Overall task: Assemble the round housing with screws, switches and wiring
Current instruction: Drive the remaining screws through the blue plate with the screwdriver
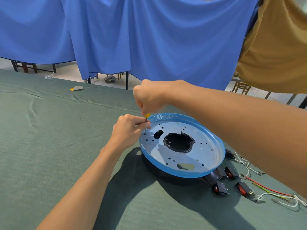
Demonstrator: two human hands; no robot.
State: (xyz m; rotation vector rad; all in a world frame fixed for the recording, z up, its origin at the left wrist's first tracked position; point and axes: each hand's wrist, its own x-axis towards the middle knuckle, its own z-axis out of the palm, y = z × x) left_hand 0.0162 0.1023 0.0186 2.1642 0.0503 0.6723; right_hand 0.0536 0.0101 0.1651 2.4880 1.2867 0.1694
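Note:
The round housing [204,165] lies on the green cloth, a pale metal plate with a blue film rim and a large black centre hole. My right hand [149,95] grips a screwdriver with a yellow handle [147,115] held upright over the plate's left edge. Its tip meets a screw [144,133] there. My left hand [128,128] pinches the screwdriver's shaft just above the screw. Two more screws [212,149] sit in the plate. Several black switches with red rockers [242,189] and loose white, red and yellow-green wires [272,190] lie to the housing's right.
The table is covered with a wrinkled green cloth [58,138]. A small grey and yellow item [77,88] and a clear plastic piece [48,76] lie near its far edge. Blue drapes [149,39] and a tan cloth [279,47] hang behind.

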